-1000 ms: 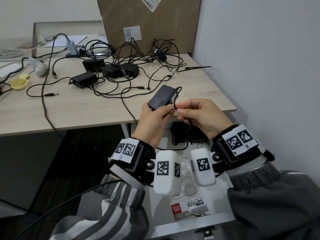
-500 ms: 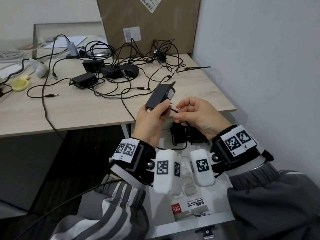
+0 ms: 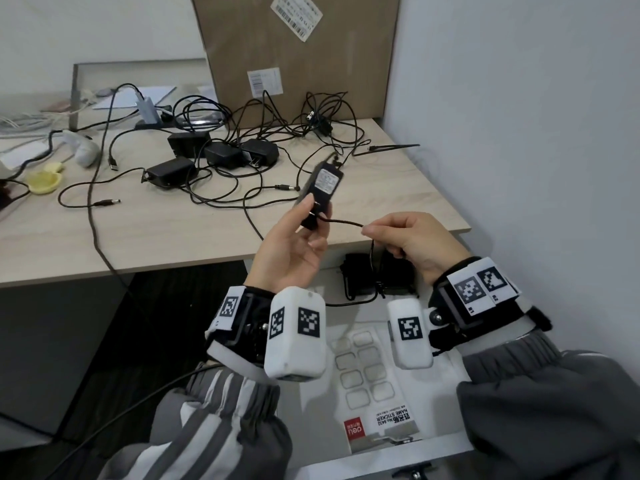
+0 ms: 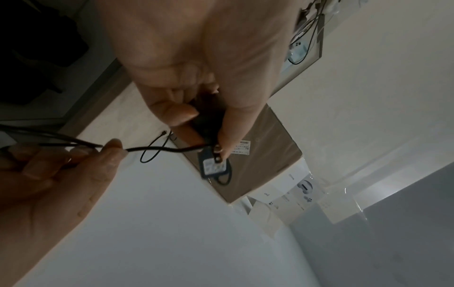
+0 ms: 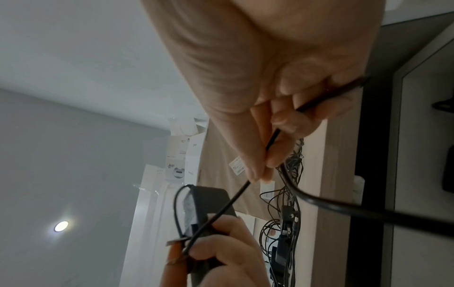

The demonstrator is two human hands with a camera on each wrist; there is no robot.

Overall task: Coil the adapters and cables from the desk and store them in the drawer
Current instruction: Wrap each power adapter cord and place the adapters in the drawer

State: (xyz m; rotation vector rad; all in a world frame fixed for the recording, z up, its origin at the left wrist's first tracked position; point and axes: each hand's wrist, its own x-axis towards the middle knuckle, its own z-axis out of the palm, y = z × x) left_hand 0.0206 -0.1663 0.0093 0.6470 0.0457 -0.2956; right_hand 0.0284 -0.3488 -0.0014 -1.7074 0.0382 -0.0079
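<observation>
My left hand [image 3: 294,244] grips a black power adapter [image 3: 320,192] upright above the desk's front edge, label side toward me, thumb against its lower end. Its thin black cable [image 3: 343,221] runs right to my right hand [image 3: 405,237], which pinches it between thumb and forefinger. The left wrist view shows the same adapter [image 4: 212,165] with the cable [image 4: 167,149] stretched to the right hand. In the right wrist view the cable [image 5: 228,205] leads from my fingertips [image 5: 260,174] to the adapter [image 5: 209,202]. Two coiled black adapters [image 3: 377,275] lie in the open drawer [image 3: 381,459] below.
Several more black adapters [image 3: 221,155] and tangled cables [image 3: 311,133] lie on the wooden desk [image 3: 156,237]. A cardboard box [image 3: 294,53] stands at the back against the wall. A sticker pack [image 3: 381,403] lies in the drawer. A yellow dish [image 3: 43,181] sits at far left.
My left hand has turned the adapter so its label faces me and raised it. My right hand has slid rightward along the cable, drawing it out straight between the hands.
</observation>
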